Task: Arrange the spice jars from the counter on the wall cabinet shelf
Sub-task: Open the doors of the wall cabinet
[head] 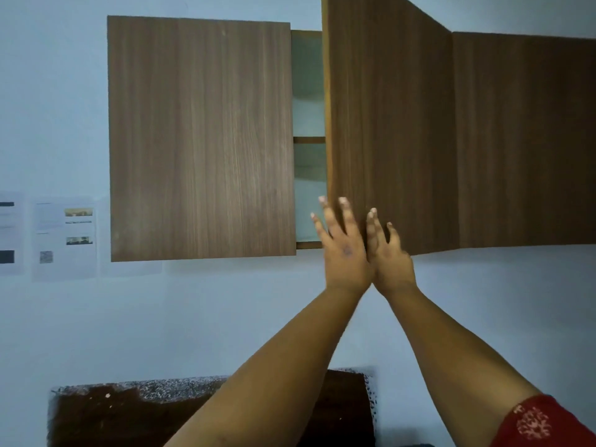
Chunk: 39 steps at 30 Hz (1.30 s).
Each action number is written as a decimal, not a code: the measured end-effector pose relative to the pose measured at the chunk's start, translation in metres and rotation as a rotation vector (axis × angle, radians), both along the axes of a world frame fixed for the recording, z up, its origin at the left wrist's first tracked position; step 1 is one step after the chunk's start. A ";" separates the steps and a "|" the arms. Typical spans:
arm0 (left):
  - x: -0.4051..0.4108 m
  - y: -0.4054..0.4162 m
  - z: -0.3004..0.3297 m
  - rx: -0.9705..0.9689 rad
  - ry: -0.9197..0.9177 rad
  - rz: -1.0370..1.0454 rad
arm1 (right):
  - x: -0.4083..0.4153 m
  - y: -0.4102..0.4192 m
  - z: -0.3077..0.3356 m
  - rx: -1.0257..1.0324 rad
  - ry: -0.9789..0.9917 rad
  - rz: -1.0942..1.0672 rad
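Where wood-grain door (387,124) stands ajar, hands (364,250) press flat.

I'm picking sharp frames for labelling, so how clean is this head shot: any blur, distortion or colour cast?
Head view: soft overall with a cool blue cast; left hand and right hand slightly smeared at the fingertips; open cabinet door leans from wide-angle distortion; papers on the wall unreadable; no glare.
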State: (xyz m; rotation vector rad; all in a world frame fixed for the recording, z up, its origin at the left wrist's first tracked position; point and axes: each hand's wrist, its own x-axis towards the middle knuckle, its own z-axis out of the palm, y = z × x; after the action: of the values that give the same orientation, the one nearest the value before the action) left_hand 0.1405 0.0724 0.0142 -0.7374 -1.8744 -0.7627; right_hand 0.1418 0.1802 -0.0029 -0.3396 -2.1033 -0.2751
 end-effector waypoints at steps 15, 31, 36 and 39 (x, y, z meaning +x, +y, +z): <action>0.146 -0.012 0.005 0.484 -0.810 -0.767 | 0.166 -0.034 0.009 -0.987 0.194 0.585; 0.228 0.061 0.009 0.098 -1.134 -1.308 | 0.266 0.041 0.021 -0.306 0.257 0.061; 0.252 0.091 0.004 0.113 -1.166 -1.382 | 0.284 0.079 0.020 -0.201 0.255 -0.073; 0.270 0.118 0.002 0.071 -1.173 -1.327 | 0.295 0.105 0.017 -0.207 0.243 -0.169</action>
State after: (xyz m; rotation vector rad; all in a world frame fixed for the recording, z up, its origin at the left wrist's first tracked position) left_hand 0.4107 0.1901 0.0166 -1.7551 -2.0709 -2.4802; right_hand 0.4372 0.2856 0.0144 -0.6434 -1.8689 -0.1070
